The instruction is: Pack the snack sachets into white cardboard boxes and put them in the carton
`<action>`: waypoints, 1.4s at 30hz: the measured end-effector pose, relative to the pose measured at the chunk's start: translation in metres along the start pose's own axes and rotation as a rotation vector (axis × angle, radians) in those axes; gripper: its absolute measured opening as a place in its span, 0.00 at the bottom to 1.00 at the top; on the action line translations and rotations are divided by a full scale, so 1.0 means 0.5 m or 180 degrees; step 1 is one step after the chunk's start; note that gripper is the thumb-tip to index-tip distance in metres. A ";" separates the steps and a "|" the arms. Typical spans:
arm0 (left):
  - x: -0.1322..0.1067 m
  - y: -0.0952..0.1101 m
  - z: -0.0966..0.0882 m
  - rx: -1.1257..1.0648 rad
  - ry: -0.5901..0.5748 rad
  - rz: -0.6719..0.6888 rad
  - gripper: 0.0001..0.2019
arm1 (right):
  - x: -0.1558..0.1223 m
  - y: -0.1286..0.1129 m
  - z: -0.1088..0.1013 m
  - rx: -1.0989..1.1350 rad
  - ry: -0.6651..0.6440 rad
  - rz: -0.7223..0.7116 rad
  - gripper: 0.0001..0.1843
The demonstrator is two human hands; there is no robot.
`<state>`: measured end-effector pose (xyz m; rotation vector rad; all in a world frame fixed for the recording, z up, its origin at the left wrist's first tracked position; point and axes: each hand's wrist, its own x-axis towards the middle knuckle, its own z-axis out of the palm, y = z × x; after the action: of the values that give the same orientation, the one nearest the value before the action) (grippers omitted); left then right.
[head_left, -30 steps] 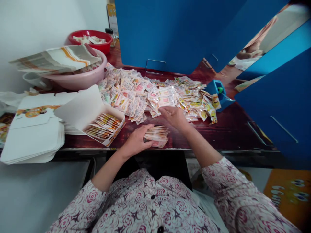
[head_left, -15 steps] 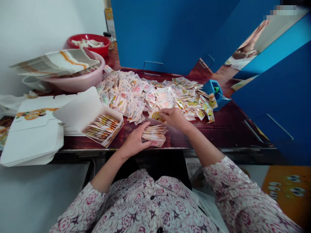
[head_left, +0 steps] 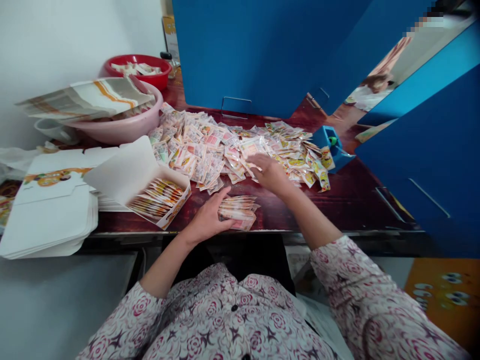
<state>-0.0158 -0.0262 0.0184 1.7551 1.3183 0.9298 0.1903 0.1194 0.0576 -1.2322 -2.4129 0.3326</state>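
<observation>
A squared stack of printed sachets (head_left: 237, 213) is kept together on the worktop (head_left: 348, 200) by the curved, open left hand (head_left: 205, 221), while the open right hand (head_left: 270, 174) is spread over the loose sachet heap (head_left: 195, 150), within reach of an open carton (head_left: 123, 170).

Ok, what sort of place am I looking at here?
Probably a small hand-packing station: a loose heap of printed sachets covers a dark red tabletop, an open carton holds sachets in rows, and flat-folded white cartons are stacked beside it.
</observation>
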 end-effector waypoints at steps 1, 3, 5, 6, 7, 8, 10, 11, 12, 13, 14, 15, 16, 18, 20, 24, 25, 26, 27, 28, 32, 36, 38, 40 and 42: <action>-0.001 0.001 0.000 0.0017 -0.0004 -0.0031 0.43 | 0.014 0.018 -0.005 -0.0384 0.0047 -0.0039 0.22; -0.002 0.001 0.001 0.0040 -0.0003 -0.0071 0.43 | 0.036 0.048 -0.011 -0.0994 -0.0077 -0.0098 0.26; -0.002 0.001 0.001 0.0054 0.0007 -0.0064 0.43 | 0.051 0.063 -0.013 -0.1377 -0.0184 -0.0129 0.24; -0.003 0.001 0.001 0.0061 0.0016 -0.0051 0.42 | 0.056 0.066 -0.013 -0.1503 -0.0205 -0.0141 0.21; -0.003 0.001 0.001 0.0072 0.0028 -0.0036 0.42 | 0.059 0.065 -0.014 -0.1576 -0.0212 -0.0125 0.18; -0.003 0.001 0.001 0.0084 0.0039 -0.0022 0.42 | 0.060 0.062 -0.014 -0.1574 -0.0221 -0.0078 0.15; -0.004 0.001 0.002 0.0106 0.0054 -0.0008 0.42 | 0.055 0.047 -0.015 -0.1272 -0.0271 0.0039 0.11; -0.004 0.000 0.002 0.0111 0.0047 -0.0003 0.42 | 0.047 0.037 -0.015 -0.0986 -0.0321 0.0098 0.11; -0.004 -0.001 0.003 0.0113 0.0034 0.0006 0.42 | 0.037 0.024 -0.014 -0.0653 -0.0382 0.0139 0.13; -0.004 -0.004 0.004 0.0119 0.0026 0.0026 0.42 | 0.023 0.010 -0.012 -0.0308 -0.0501 0.0124 0.16; -0.005 -0.007 0.006 0.0134 0.0039 0.0052 0.42 | 0.007 -0.005 -0.010 0.0026 -0.0689 0.0039 0.19; -0.005 -0.010 0.008 0.0159 0.0088 0.0083 0.43 | -0.011 -0.020 -0.006 0.0321 -0.0925 -0.0096 0.21; -0.005 -0.014 0.010 0.0186 0.0179 0.0127 0.44 | -0.029 -0.034 -0.003 0.0552 -0.1137 -0.0236 0.23; -0.005 -0.020 0.013 0.0226 0.0421 0.0223 0.49 | -0.060 -0.057 0.005 0.0830 -0.1343 -0.0437 0.27; -0.003 -0.023 0.014 0.0206 0.0498 0.0274 0.53 | -0.078 -0.068 0.010 0.0936 -0.1270 -0.0436 0.29; 0.000 -0.014 0.008 -0.0013 0.0086 0.0053 0.51 | -0.049 -0.041 0.007 0.0857 -0.0949 -0.0227 0.29; 0.000 -0.011 0.007 -0.0069 0.0044 -0.0021 0.50 | -0.028 -0.026 0.004 0.0730 -0.0649 -0.0128 0.26; 0.000 -0.008 0.006 -0.0102 0.0042 -0.0073 0.50 | -0.004 -0.009 0.001 0.0550 -0.0307 -0.0052 0.22; -0.001 -0.005 0.005 -0.0111 0.0057 -0.0112 0.50 | 0.021 0.009 -0.002 0.0321 0.0030 -0.0008 0.20; -0.001 -0.003 0.005 -0.0103 0.0065 -0.0144 0.50 | 0.046 0.026 -0.003 0.0041 0.0199 -0.0025 0.21; -0.002 0.004 0.005 -0.0055 0.0061 -0.0305 0.51 | 0.123 0.074 -0.006 -0.1032 0.0022 0.0094 0.29; -0.003 0.006 0.004 -0.0066 0.0036 -0.0326 0.50 | 0.148 0.080 -0.016 -0.1402 0.0006 0.0146 0.19; -0.003 0.005 0.003 -0.0074 0.0015 -0.0302 0.50 | 0.139 0.068 -0.026 -0.1187 0.0175 0.0125 0.13; -0.003 0.004 0.003 -0.0071 0.0013 -0.0227 0.48 | 0.115 0.046 -0.030 -0.0775 0.0312 0.0043 0.13; -0.003 0.000 0.004 -0.0077 0.0022 -0.0120 0.47 | 0.077 0.017 -0.022 -0.0292 0.0193 -0.0082 0.16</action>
<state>-0.0143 -0.0281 0.0174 1.7046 1.3349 0.9279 0.1812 0.1558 0.0738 -1.2308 -2.4136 0.1760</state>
